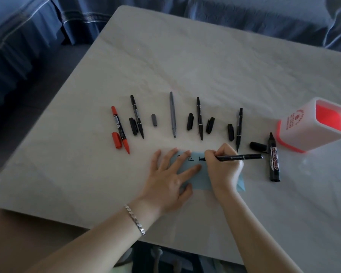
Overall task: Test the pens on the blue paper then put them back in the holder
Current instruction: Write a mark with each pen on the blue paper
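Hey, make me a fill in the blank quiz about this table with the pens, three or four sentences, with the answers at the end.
The right hand grips a black pen and writes on the ____ paper.
The left hand lies flat on that paper with a silver ____ at its wrist.
The leftmost pen in the row is ____.
The marker beside the holder reads ____.
Missing words: blue; bracelet; red; WHITEBOARD.
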Available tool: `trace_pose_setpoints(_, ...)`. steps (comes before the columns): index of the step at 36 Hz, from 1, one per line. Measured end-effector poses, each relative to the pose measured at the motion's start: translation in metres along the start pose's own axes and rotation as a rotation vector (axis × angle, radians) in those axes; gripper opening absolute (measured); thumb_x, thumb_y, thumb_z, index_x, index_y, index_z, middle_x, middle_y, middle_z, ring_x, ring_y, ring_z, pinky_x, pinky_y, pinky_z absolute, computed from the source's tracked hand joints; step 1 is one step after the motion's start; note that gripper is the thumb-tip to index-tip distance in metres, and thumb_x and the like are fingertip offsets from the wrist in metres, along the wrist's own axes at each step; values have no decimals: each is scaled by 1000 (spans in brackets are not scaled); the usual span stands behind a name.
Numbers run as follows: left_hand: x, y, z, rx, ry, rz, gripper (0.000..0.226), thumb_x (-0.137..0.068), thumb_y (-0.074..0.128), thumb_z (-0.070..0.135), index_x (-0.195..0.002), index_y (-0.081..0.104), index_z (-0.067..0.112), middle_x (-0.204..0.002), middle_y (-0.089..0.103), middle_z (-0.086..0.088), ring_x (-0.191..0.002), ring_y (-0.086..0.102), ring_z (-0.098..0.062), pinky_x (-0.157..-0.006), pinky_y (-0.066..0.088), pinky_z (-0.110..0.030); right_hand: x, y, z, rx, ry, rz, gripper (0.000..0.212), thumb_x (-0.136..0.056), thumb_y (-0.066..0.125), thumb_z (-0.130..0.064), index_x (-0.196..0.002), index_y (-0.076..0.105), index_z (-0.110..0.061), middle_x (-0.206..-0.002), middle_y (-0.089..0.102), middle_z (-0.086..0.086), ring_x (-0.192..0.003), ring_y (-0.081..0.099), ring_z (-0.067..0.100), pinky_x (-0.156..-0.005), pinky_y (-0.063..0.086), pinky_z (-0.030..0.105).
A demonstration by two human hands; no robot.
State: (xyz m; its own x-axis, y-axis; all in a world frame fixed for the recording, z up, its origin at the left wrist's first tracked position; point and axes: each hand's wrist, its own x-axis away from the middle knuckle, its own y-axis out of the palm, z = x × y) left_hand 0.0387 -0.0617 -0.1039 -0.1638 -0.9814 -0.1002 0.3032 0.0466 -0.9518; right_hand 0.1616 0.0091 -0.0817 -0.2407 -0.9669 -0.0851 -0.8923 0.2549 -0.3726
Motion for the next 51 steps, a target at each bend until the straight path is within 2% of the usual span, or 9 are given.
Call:
trace_pose_setpoints(17,0,-1,0,-26,-2,-28,47,-80,39,44,-123,55,36,-137,51,-6,-127,29,-30,-103,15,-54,0,-2,-1,-12,6,-52,36,-68,59,5,-48,34,-11,-45,30,-1,-41,31,5,-42,26,13)
trace_pose_setpoints(22,0,-1,0,-23,-3,-24,47,-78,40,44,-123,55,36,-137,51,-6,-128,30,-30,-103,15,-54,1,-1,-1,-13,19,-62,38,-68,60,5,-47,33,-12,-43,29,-7,-41,30,5,-42,26,13)
trace_pose_setpoints(31,0,-1,-1,-8,3,-15,47,-78,41,43,-121,57,36,-137,51,-7,-127,30,-30,-103,17,-54,-2,-2,5,35,35,48,44,-66,57,2,-46,25,-19,-39,37,-8,-41,30,7,-42,25,16)
trace_pose_setpoints(35,0,-2,-1,-8,3,-24,46,-78,41,43,-121,57,36,-137,51,-6,-127,31,-30,-102,17,-53,-3,-3,3,-37,83,87,39,-70,58,3,-48,31,-16,-42,32,-7,-41,32,4,-43,26,13)
trace_pose_setpoints(40,1,-3,-1,-17,13,-41,46,-79,40,43,-122,55,35,-137,51,-5,-127,32,-30,-102,18,-54,-10,-11,-5,-136,186,67,24,-78,64,-10,-62,47,-17,-47,50,-1,-37,44,1,-44,38,13)
trace_pose_setpoints(43,1,-5,0,-21,3,-46,44,-81,39,43,-121,54,35,-136,51,-5,-127,33,-30,-103,19,-53,-27,-29,-19,36,153,-28,36,-82,64,-35,-55,52,-14,-33,50,-4,-31,45,2,-42,36,15)
trace_pose_setpoints(45,2,-6,-1,-18,1,-51,44,-82,39,45,-122,54,36,-137,50,-5,-129,33,-29,-103,17,-54,-42,-44,-34,192,104,-91,52,-88,51,-45,-48,50,-13,-36,49,-1,-35,45,10,-43,34,22)
trace_pose_setpoints(47,2,-6,-1,-9,2,-54,44,-83,38,48,-122,54,37,-139,48,-3,-130,30,-28,-103,16,-54,-57,-57,-49,294,107,-152,57,-92,41,-46,-46,49,-12,-45,48,2,-42,43,15,-46,34,26)
trace_pose_setpoints(51,2,-6,-2,12,1,-55,44,-82,40,50,-120,57,37,-139,49,-2,-130,29,-28,-103,16,-54,-82,-68,-63,456,66,-287,39,-91,47,-34,-62,59,-11,-50,49,1,-47,44,18,-46,32,23)
